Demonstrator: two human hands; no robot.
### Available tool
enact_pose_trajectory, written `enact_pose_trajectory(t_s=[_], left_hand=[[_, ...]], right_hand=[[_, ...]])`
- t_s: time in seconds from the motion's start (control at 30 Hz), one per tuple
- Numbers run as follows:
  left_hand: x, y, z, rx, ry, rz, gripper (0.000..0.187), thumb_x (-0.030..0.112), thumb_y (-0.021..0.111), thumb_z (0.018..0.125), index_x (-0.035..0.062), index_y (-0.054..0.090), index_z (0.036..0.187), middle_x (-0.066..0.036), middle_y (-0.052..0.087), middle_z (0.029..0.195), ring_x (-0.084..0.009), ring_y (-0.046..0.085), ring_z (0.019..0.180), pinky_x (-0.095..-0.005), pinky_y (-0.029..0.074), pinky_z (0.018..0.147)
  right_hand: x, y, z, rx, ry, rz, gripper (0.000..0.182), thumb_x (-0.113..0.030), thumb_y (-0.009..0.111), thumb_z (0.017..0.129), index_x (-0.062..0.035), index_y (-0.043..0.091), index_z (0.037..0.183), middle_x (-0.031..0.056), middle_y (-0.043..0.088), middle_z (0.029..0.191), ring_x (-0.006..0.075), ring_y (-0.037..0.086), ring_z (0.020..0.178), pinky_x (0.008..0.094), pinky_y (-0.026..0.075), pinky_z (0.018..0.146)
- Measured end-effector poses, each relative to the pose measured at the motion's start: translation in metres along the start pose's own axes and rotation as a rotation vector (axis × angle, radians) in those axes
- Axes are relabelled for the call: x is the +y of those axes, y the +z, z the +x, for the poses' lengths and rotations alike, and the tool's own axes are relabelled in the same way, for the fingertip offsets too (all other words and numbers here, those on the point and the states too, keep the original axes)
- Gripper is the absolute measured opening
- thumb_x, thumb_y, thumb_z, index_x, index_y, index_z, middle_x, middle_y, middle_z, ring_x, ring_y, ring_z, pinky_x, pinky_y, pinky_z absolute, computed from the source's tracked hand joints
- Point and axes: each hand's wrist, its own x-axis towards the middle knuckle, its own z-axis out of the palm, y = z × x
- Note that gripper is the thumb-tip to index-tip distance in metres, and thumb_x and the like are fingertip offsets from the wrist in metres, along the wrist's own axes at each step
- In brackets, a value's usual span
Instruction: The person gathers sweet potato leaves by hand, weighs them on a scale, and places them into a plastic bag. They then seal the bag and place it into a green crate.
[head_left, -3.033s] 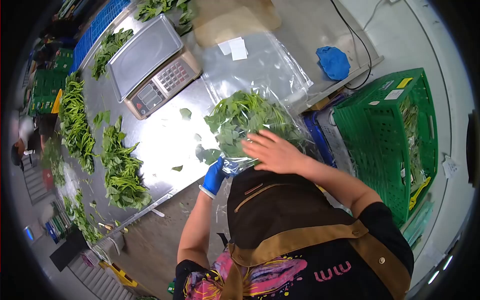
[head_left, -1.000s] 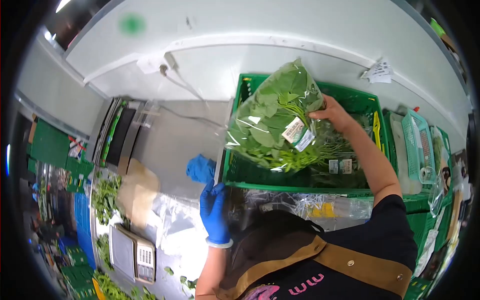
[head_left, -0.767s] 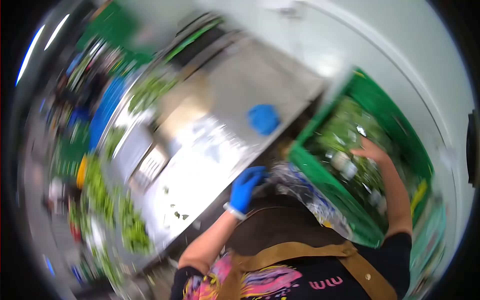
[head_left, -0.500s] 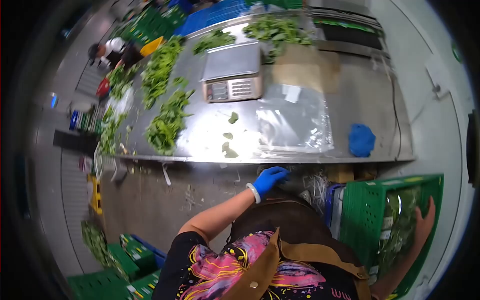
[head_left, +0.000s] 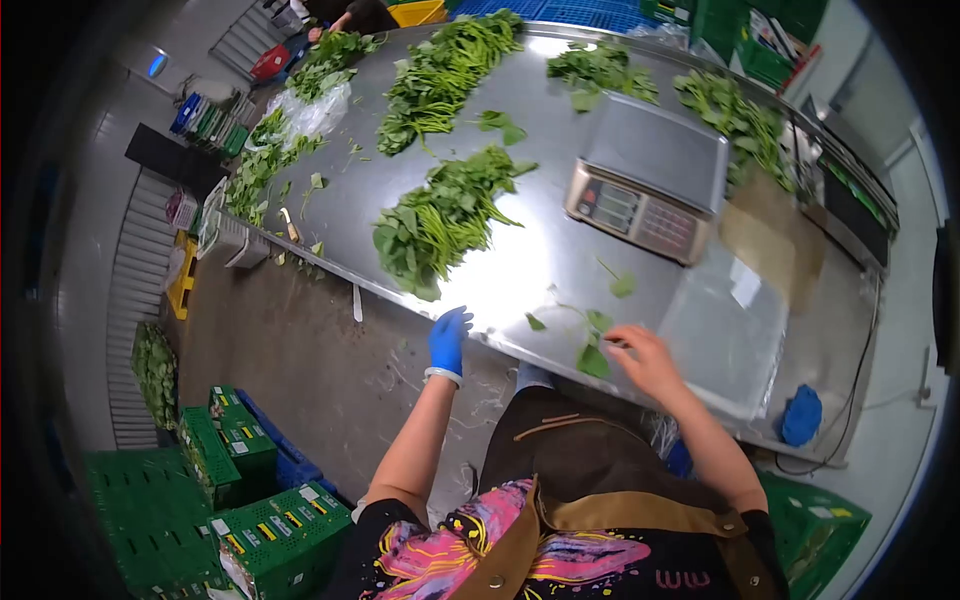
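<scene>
**Bench edge, both hands at the loose leaves**

My right hand (head_left: pixel 648 358), bare, sits just right of frame centre on the near edge of the steel table (head_left: pixel 540 130). Its fingertips pinch the stem end of a loose leaf sprig (head_left: pixel 592 352), which lies flat on the steel; the fingers are drawn close together around it, not spread.

My left hand (head_left: pixel 448 338), in a blue glove, is left of centre at the table's near edge. Fingers are extended and slightly apart, holding nothing; whether the tips touch the steel I cannot tell. It is just below the nearest heap of greens (head_left: pixel 440 215).

Loose leaves near the right hand: about four, counting the one held.

Further out: one weighing scale (head_left: pixel 650 178), upper right of centre, with keypad and display facing me; the digits are too small to read. A flat clear bag (head_left: pixel 728 322) lies right of my right hand, bearing a small white label whose text is illegible. One blue cloth (head_left: pixel 802 415) lies at the right edge. Heaps of greens on the table: about seven.

My apron shows pink lettering reading "mm" at bottom right. Green crates (head_left: pixel 250 500) with yellow labels stand lower left; their writing is unreadable.
</scene>
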Motion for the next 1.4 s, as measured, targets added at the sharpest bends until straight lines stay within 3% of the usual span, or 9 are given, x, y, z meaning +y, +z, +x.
enact_pose_trajectory(t_s=[0.17,0.33,0.53,0.67,0.77,0.87,1.07,1.27,1.4], left_hand=[[-0.008,-0.034,0.093,0.188,-0.088,-0.2,0.034,0.007,0.052,0.088,0.0025,0.058,0.121,-0.009,0.065,0.11,-0.0179,0.062,0.093,-0.0285,0.048,0.08],[-0.013,-0.049,0.142,0.348,-0.229,-0.345,0.041,0.004,0.06,0.082,0.0056,0.054,0.123,-0.006,0.062,0.108,-0.0164,0.061,0.085,-0.0284,0.048,0.07],[0.038,-0.04,0.167,0.264,-0.121,-0.605,0.052,0.004,0.063,0.081,0.0148,0.043,0.129,-0.004,0.057,0.114,-0.0153,0.056,0.098,-0.0347,0.043,0.085],[0.031,-0.049,0.161,0.14,-0.206,-0.58,0.044,0.011,0.063,0.087,0.0073,0.05,0.129,-0.005,0.059,0.12,-0.0192,0.057,0.105,-0.0343,0.045,0.092],[0.008,-0.061,0.164,0.204,-0.257,-0.733,0.036,0.024,0.055,0.094,0.0042,0.053,0.125,-0.006,0.059,0.122,-0.0204,0.057,0.107,-0.0348,0.045,0.095],[-0.006,-0.063,0.168,0.312,-0.221,-0.737,0.042,0.031,0.05,0.097,0.002,0.051,0.128,-0.007,0.057,0.126,-0.0209,0.056,0.11,-0.0358,0.043,0.097],[0.009,-0.052,0.158,0.477,-0.153,-0.383,0.044,0.025,0.056,0.094,0.0003,0.05,0.13,-0.007,0.057,0.126,-0.02,0.054,0.113,-0.0346,0.042,0.098],[0.035,-0.037,0.166,0.384,-0.288,-0.457,0.043,0.012,0.064,0.087,0.0016,0.053,0.127,-0.005,0.058,0.121,-0.0169,0.054,0.108,-0.03,0.041,0.093],[0.052,-0.015,0.184,0.327,-0.229,-0.664,0.045,0.01,0.066,0.086,0.004,0.051,0.128,-0.006,0.058,0.124,-0.0193,0.056,0.112,-0.0344,0.043,0.096]], right_hand=[[-0.003,0.128,0.195,-0.054,-0.225,-0.144,0.032,-0.023,0.064,0.084,-0.0022,0.058,0.108,0.0141,0.061,0.106,0.0338,0.053,0.104,0.0402,0.043,0.09],[-0.028,0.201,0.321,-0.038,-0.075,-0.354,0.048,-0.03,0.069,0.082,0.0024,0.055,0.114,0.0171,0.058,0.115,0.0342,0.051,0.108,0.0401,0.042,0.092],[-0.026,0.257,0.333,-0.093,-0.218,-0.639,0.048,-0.031,0.071,0.074,0.0017,0.056,0.105,0.0134,0.056,0.101,0.0297,0.053,0.099,0.0387,0.043,0.084],[-0.029,0.284,0.308,-0.322,-0.527,-0.73,0.033,-0.019,0.062,0.078,0.001,0.056,0.103,0.0134,0.057,0.104,0.0287,0.053,0.1,0.0398,0.043,0.086],[-0.038,0.278,0.313,-0.208,-0.579,-0.496,0.032,-0.014,0.063,0.077,0.0021,0.058,0.104,0.0147,0.057,0.103,0.0315,0.054,0.097,0.0413,0.043,0.091],[-0.044,0.23,0.326,-0.227,-0.472,-0.11,0.026,-0.008,0.061,0.078,0.0007,0.059,0.102,0.0151,0.059,0.103,0.0324,0.056,0.099,0.0409,0.044,0.091],[0.056,0.165,0.345,0.176,0.101,-0.154,0.036,-0.004,0.061,0.078,0.0024,0.052,0.113,0.0173,0.06,0.106,0.0338,0.055,0.1,0.0401,0.044,0.089],[0.071,0.224,0.36,-0.036,0.563,0.55,0.045,-0.017,0.069,0.08,0.0034,0.052,0.116,0.0197,0.064,0.101,0.0367,0.06,0.094,0.0396,0.047,0.084],[0.041,0.255,0.36,-0.178,0.5,0.199,0.043,-0.022,0.069,0.077,0.0009,0.053,0.11,0.0238,0.063,0.101,0.0405,0.06,0.098,0.0423,0.046,0.085]])
